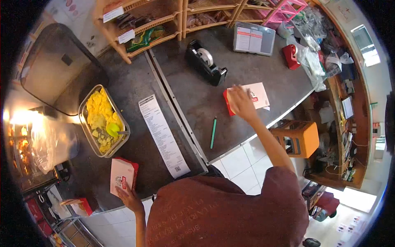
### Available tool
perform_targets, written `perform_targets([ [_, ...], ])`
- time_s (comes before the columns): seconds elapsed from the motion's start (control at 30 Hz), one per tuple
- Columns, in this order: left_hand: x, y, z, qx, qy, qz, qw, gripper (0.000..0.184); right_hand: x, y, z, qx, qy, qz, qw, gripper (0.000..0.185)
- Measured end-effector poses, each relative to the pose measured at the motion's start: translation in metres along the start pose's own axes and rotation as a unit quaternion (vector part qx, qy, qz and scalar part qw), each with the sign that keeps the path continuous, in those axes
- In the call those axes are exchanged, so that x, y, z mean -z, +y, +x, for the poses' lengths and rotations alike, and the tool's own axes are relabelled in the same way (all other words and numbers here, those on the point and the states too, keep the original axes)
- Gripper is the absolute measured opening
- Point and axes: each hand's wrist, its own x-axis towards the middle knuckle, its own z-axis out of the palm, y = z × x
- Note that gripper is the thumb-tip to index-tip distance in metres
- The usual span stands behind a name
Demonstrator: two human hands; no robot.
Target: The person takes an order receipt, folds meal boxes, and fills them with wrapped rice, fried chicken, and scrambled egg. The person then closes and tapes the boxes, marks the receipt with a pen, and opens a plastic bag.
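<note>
My left hand (128, 198) grips the near edge of a small white-and-red paper food box (119, 175) at the table's front left. My right hand (242, 102) lies over a second white-and-red paper food box (258, 92) on the right part of the table, its fingers stretched across the left side and slightly blurred. A green pencil (213, 132) lies to the left of that arm. Between the hands is a long printed receipt (161, 131). Beyond my left hand, a glass dish (124, 142) holds yellow food and a yellow-green spoon (112, 129).
A black tape dispenser (201, 61) and a clear-lidded case (254, 39) stand farther back, with a red box-like object (291, 57) to the right. Wooden shelves (183, 18) line the back. A lit glass display case (24, 144) is at left. An orange stool (302, 139) stands beyond the table edge.
</note>
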Motion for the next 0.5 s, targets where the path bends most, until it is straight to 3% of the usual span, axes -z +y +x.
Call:
perform_targets([
  [0.1,-0.007,-0.004,-0.001,-0.009,-0.001,0.012,1.000,0.051,0.010,0.014,0.002,0.045,-0.030,0.015,0.998,0.053],
  [0.13,-0.001,-0.003,0.000,-0.016,-0.007,0.018,1.000,0.051,0.014,0.028,0.005,0.054,-0.002,0.023,0.998,0.040],
  [0.2,0.002,-0.001,0.003,-0.025,-0.008,0.021,0.999,0.051,0.008,0.048,0.029,-0.013,0.038,0.100,0.994,0.026],
  [0.27,-0.001,-0.003,0.001,-0.033,-0.004,0.019,0.999,0.052,0.019,0.016,0.068,-0.225,0.091,0.274,0.931,0.035],
  [0.33,-0.005,-0.004,-0.002,-0.026,-0.010,0.031,0.999,0.052,-0.008,0.007,0.111,-0.232,0.199,0.287,0.908,0.049],
  [0.4,-0.001,-0.005,-0.001,-0.020,-0.015,0.037,0.999,0.052,-0.029,0.004,0.139,-0.321,0.053,0.371,0.870,0.060],
  [0.5,0.000,-0.003,-0.003,-0.005,-0.017,0.031,0.999,0.050,-0.031,-0.007,0.157,-0.325,-0.051,0.327,0.886,0.067],
])
